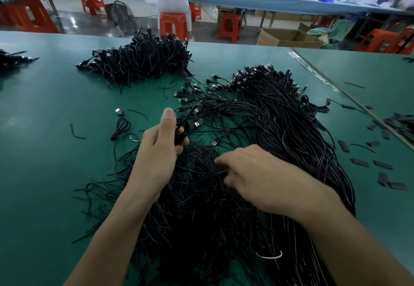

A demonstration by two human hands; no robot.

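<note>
Here we are at the loose cable heap (286, 128), the long black sprawl across the green tabletop (44, 173), and everything is happening at its near-left edge. The left hand (161, 151) is up, thumb raised, its grip clamped on a coiled cable (184, 128) wound into a small loop, held just above that edge of the heap. The right hand (253, 173) is low on the near side of the heap, its grip pinched together on a thin black strand (215, 171). I can't tell whether that is the coil's own tail or one of the short ties (197, 207) matted in front of the heap.

I'd call this the binding step: the loop is made and not yet fastened. The next move looks like bringing that strand up to the coil and wrapping it round the middle, with the left grip kept tight so the loops don't spring open.

One cable tied in a loop (121, 127) lies alone to the left of the heap. The pile of finished bundles (143, 61) sits beyond the heap, to the far left, likely where this one goes. Small flat black sleeves (360, 162) are scattered to the right of the heap.
</note>
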